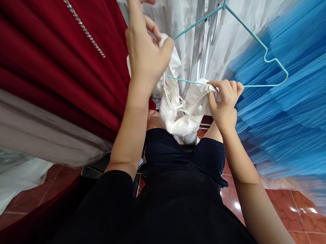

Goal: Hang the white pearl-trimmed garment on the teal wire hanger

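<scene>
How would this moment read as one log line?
left hand: grips white garment | right hand: pinches pearl trim at teal hanger bar

Hanger (248, 32), teal wire: white pearl-trimmed garment (183, 112) draped on its lower bar. Floor (296, 217): glossy red tile.

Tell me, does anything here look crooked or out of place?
Yes. The white pearl-trimmed garment hangs bunched and sagging from the teal hanger, gathered toward its left end. The left hand and right hand each grip a part of it.
</scene>
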`<move>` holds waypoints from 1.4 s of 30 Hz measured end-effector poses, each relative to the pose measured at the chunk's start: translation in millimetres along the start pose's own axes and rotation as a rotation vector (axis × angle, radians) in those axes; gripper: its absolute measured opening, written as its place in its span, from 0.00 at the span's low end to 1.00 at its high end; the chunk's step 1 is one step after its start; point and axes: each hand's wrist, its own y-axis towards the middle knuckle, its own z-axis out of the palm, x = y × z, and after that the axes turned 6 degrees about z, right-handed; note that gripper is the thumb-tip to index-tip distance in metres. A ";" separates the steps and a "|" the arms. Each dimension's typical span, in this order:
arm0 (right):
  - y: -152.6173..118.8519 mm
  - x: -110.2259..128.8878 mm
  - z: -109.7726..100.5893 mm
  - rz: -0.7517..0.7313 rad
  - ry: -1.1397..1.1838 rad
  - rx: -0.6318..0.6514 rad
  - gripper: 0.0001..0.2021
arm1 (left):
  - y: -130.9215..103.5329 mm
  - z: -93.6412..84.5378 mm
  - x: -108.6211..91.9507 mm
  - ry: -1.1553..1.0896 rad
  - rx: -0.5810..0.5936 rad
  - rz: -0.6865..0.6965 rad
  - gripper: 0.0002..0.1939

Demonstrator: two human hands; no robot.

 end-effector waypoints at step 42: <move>78.1 -59.3 -109.8 0.281 -0.127 0.028 0.20 | -48.1 40.2 -42.3 0.118 0.225 -0.069 0.19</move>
